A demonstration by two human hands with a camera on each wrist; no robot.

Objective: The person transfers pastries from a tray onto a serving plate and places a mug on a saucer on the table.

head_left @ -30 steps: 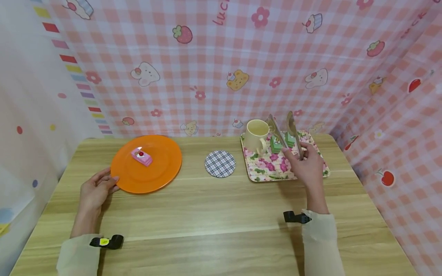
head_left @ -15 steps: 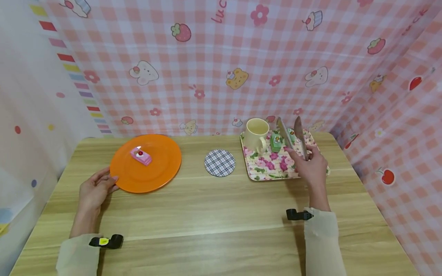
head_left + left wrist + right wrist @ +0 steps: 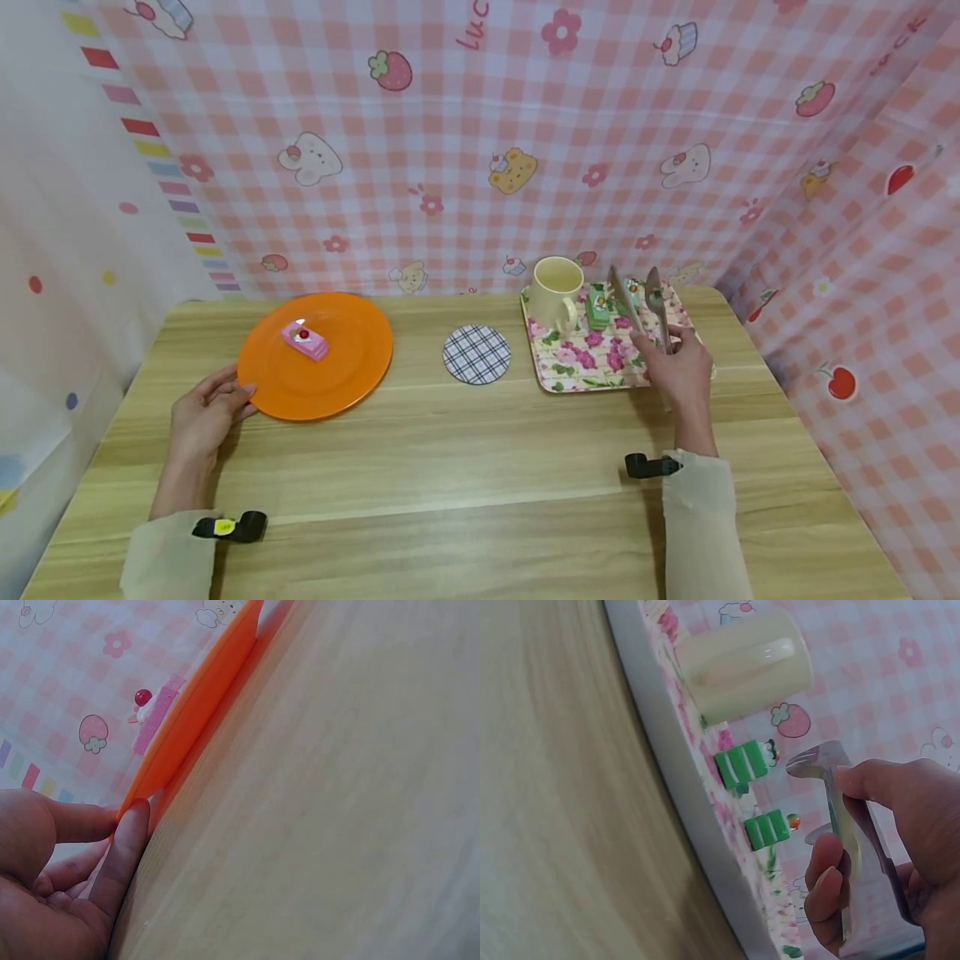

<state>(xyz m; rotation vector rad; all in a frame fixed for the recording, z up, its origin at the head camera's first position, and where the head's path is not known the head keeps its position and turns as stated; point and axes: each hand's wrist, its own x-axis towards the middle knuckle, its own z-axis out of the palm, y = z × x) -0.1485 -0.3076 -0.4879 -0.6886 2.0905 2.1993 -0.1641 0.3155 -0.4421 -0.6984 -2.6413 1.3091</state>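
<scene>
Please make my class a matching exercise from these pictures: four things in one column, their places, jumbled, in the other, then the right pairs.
Things:
1. pink cake
2. mug
3. tongs
4. checked coaster

Places:
A. held in the right hand
B. flat on the table
C. on the orange plate
D. standing on the flowered tray

Pairs: 1-C, 2-D, 3-A, 4-B

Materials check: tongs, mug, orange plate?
Tongs: metal, probably stainless steel, polished; mirror-like reflections along the arm.
Mug: maybe glazed ceramic, though plastic is possible; glossy highlight on its side.
Orange plate: likely plastic, smooth; even colour, thin rim.
</scene>
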